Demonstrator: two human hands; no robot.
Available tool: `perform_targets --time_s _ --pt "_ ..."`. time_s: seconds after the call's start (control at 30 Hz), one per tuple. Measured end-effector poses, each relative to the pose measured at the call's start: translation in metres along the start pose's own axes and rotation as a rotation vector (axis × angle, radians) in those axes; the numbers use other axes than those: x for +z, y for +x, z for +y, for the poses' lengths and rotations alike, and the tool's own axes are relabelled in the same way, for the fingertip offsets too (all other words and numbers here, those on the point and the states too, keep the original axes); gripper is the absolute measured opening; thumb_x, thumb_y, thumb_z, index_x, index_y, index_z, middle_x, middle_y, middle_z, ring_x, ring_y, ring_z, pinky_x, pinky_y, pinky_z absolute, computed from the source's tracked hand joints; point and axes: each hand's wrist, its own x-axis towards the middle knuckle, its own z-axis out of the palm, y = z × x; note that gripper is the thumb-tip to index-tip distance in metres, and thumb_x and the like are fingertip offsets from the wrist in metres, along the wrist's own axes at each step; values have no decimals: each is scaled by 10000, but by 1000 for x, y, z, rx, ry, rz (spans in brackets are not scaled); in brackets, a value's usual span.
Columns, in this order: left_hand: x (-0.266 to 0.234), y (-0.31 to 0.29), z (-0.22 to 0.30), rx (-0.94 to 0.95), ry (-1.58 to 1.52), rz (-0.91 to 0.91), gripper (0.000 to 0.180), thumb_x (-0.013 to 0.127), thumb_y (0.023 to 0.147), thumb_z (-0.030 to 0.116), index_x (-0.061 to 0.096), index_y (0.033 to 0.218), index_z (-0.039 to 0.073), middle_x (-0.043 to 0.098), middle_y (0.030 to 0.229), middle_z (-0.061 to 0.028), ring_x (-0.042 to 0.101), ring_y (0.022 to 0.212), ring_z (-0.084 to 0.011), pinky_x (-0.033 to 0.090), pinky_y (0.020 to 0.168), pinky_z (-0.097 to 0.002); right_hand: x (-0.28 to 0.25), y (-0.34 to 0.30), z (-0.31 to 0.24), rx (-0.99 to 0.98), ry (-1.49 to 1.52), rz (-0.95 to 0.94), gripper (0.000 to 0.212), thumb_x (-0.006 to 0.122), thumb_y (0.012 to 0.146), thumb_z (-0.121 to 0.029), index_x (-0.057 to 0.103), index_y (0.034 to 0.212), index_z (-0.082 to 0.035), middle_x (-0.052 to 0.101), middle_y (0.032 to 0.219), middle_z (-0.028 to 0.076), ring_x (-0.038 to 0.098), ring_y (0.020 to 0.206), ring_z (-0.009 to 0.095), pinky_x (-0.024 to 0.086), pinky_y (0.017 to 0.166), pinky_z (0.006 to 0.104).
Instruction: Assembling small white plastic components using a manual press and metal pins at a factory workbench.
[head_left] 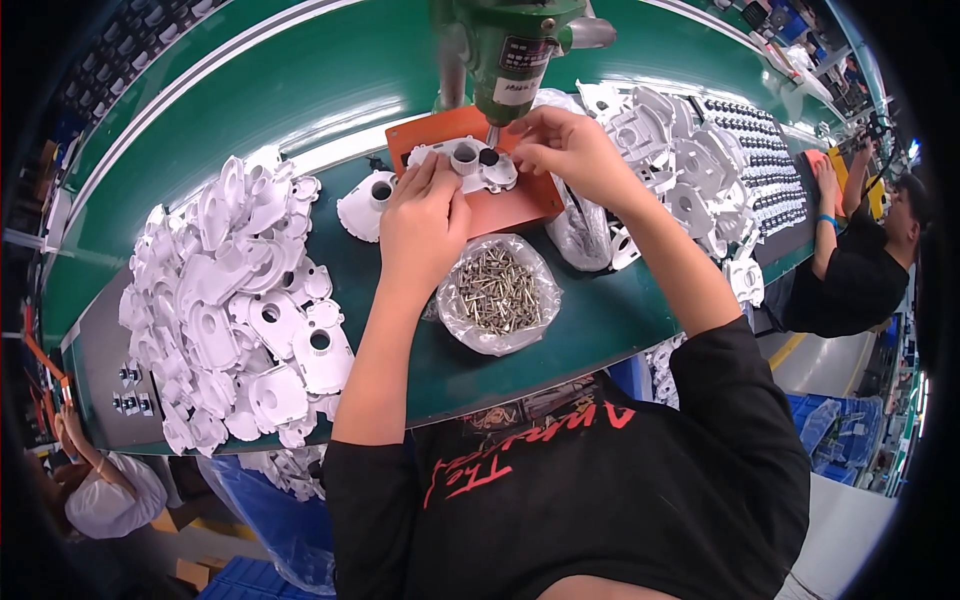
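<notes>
White casing (497,172) sits on the orange plate (520,205), under the green machine (505,70). My left hand (430,205) lies over the casing's left end, fingers side by side; can't tell if they grip it or only press. My right hand (575,150) is at the casing's right end, index and thumb bent, tips just beside the machine's bit (493,135); can't tell if they pinch anything. Containers: bowl (452,308) on the green table (445,380), just in front of the plate, lined with clear plastic, well filled with loose metal screws (500,290) lying every which way. Clear bag (580,235) right of the plate, crumpled, contents not readable. Blue bin (235,490) below the table edge on my left, plastic draped over it, white parts (287,472) inside. Blue crates (850,440) on the floor to my right, clear film on top, contents too small to tell. Uncontained: big heap of white casings (215,320) on my left, another heap (640,130) on my right, one single casing (360,208) just beside the plate's left edge. Small black parts (760,165) stand in rows past the right heap.
</notes>
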Motion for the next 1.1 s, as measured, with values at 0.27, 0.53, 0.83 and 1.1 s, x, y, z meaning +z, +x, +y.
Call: perform_targets --time_s 0.27,0.53,0.83,1.1 --pt "1 0 -1 7 8 18 157 569 778 66 626 899 -17 652 1048 -212 606 1035 -379 462 939 -460 18 10 10 -72 -114 137 217 647 835 -97 608 986 53 663 878 68 616 811 106 496 743 251" --pt "1 0 0 9 5 19 148 576 776 64 623 888 -19 650 1053 -216 607 1030 -381 463 940 -463 27 19 31 -122 -212 191 251 692 816 -141 627 974 44 663 879 72 605 801 104 488 743 269" --pt "1 0 1 5 12 21 142 577 778 66 624 884 -16 652 1054 -208 612 1024 -370 466 946 -445 26 28 44 -96 -127 178 251 679 829 -132 628 1008 36 678 887 65 608 804 102 487 752 266" --pt "1 0 0 5 20 11 172 577 780 72 630 918 -17 648 1059 -220 608 1032 -376 464 946 -448 25 25 42 -110 -161 174 242 668 830 -123 616 1002 40 669 892 61 609 819 102 487 766 262"
